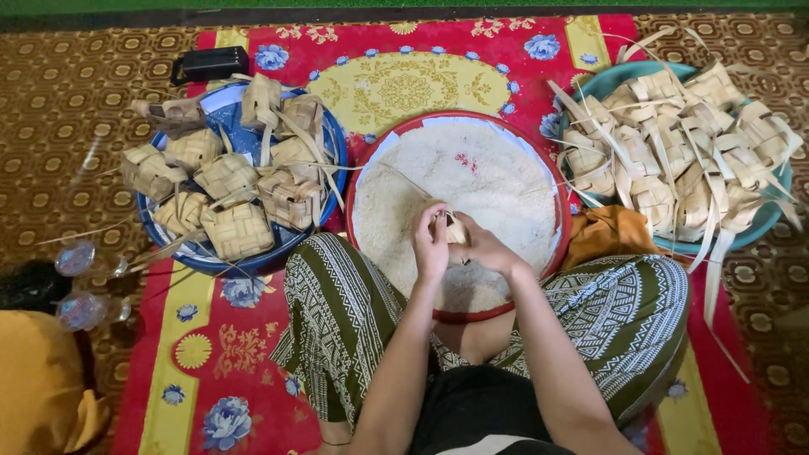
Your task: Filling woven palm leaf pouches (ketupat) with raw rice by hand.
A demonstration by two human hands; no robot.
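A seated person works over a red-rimmed tray of white rice [539, 181] at centre; a teal basin of woven leaf pouches [763, 221] sits at 2 o'clock and a blue basin of pouches [190, 257] at 10 o'clock. Left hand [431, 244] and right hand [480, 246] meet, both clasped around one small woven pouch [453, 231] just above the rice.

Three basins ring the hands: one red rice basin [371, 160] beneath them, one blue basin [173, 244] at left, one teal basin [763, 223] at right.
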